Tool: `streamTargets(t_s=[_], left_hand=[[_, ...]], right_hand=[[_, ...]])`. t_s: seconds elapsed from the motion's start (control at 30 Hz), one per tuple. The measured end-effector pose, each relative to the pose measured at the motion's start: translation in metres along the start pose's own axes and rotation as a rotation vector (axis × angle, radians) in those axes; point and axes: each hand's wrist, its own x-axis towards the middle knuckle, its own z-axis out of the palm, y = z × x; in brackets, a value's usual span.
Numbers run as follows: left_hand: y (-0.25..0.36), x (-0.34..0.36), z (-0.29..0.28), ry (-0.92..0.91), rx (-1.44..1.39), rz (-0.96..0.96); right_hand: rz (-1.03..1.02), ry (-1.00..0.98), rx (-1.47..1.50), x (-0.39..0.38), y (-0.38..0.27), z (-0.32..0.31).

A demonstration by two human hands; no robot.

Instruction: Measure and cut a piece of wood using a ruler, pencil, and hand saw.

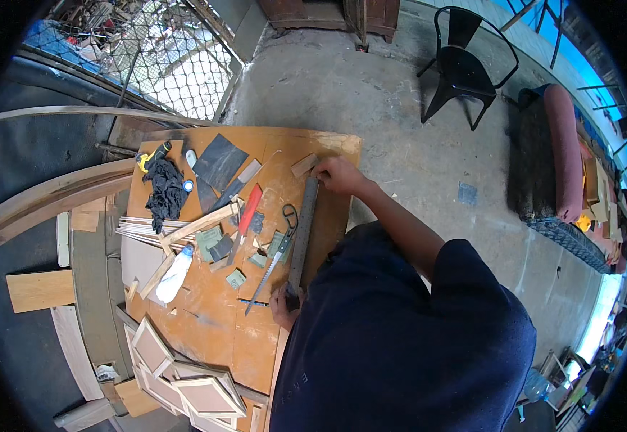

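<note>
A long grey straightedge (302, 241) lies along the near edge of the orange-brown wooden table (212, 331). At its far end my right hand (338, 175) is closed, its fingertips pinching the strip beside a small wooden block (304, 165). My left hand (283, 306) is curled at the opposite end of the strip, partly hidden by my dark shirt. Just left of the straightedge lies a narrow handsaw (276, 258) with a black looped handle. A red-handled saw (247, 216) rests farther in, among green sandpaper pieces (235, 279). A blue pen (253, 302) is near my left hand.
Wooden frames (205, 396) are stacked at the table's lower left. A white bottle (175, 276), a joined wood piece (202, 222), thin sticks (141, 228), a black cloth (164, 191) and dark sheets (220, 162) cover the table. A black chair (466, 70) stands beyond.
</note>
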Motion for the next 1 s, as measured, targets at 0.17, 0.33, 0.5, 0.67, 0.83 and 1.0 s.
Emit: streamTargets(t_s=[0.17, 0.33, 0.5, 0.67, 0.83, 1.0], left_hand=[[-0.006, -0.007, 0.008, 0.124, -0.046, 0.111], [0.013, -0.004, 0.002, 0.183, -0.01, 0.11], [0.014, 0.002, 0.002, 0.165, -0.025, 0.193], [0.011, -0.002, -0.001, 0.193, 0.037, 0.133], [0.016, 0.001, 0.003, 0.162, 0.028, 0.11], [0.015, 0.004, -0.004, 0.032, 0.129, 0.081]], right_hand=[[0.046, -0.113, -0.045, -0.003, -0.002, -0.002], [0.026, -0.072, -0.074, -0.003, -0.006, -0.001], [0.077, -0.148, -0.143, -0.002, 0.0, -0.003], [-0.002, -0.188, -0.138, 0.006, -0.011, 0.0], [-0.041, -0.138, -0.14, -0.005, -0.015, -0.016], [-0.072, -0.203, -0.193, 0.004, -0.015, -0.013]])
